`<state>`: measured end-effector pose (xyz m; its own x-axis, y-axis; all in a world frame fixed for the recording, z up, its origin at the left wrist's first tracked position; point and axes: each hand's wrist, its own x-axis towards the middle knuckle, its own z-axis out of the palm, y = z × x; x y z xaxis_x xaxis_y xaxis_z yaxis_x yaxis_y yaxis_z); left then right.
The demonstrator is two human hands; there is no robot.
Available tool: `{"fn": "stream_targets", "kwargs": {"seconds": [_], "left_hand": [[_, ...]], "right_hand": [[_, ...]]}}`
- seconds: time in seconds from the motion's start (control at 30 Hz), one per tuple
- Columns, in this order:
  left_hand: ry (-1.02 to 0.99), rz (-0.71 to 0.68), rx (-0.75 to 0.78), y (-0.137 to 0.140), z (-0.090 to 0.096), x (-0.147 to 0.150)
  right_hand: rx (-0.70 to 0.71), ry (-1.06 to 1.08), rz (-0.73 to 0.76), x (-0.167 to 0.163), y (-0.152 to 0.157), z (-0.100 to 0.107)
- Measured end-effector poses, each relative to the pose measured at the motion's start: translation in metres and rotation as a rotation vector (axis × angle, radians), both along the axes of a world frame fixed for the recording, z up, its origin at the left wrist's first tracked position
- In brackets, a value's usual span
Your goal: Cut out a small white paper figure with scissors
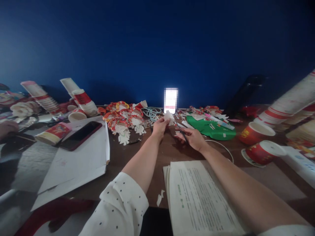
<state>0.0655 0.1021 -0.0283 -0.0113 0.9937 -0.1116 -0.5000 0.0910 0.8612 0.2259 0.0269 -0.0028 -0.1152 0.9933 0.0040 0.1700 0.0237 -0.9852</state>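
My left hand (160,126) pinches a small white paper piece (169,117) and holds it up over the brown table (128,170). My right hand (193,137) grips dark scissors (179,128), whose blades point up-left at the paper piece. Both hands meet near the middle of the table, just in front of a bright lit phone screen (170,100). A stack of printed sheets (197,196) lies under my right forearm.
Red-and-white paper cutouts (123,121) are piled left of my hands, a green paper disc (211,127) to the right. Red paper cups (257,132) and cup stacks (287,105) stand at right. A dark phone (80,135) rests on white paper (81,160) at left. Another person's hand (7,127) shows at the far left.
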Motion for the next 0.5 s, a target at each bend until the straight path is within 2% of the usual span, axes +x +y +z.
{"fn": "stream_targets", "kwargs": {"seconds": [0.13,0.5], "left_hand": [[0.041,0.07,-0.018,-0.002,0.007,-0.002],[0.008,0.114,-0.017,-0.004,0.013,-0.004]], "right_hand": [[-0.042,-0.038,0.053,0.0,0.002,-0.003],[-0.03,-0.047,0.024,-0.002,0.002,-0.003]]}}
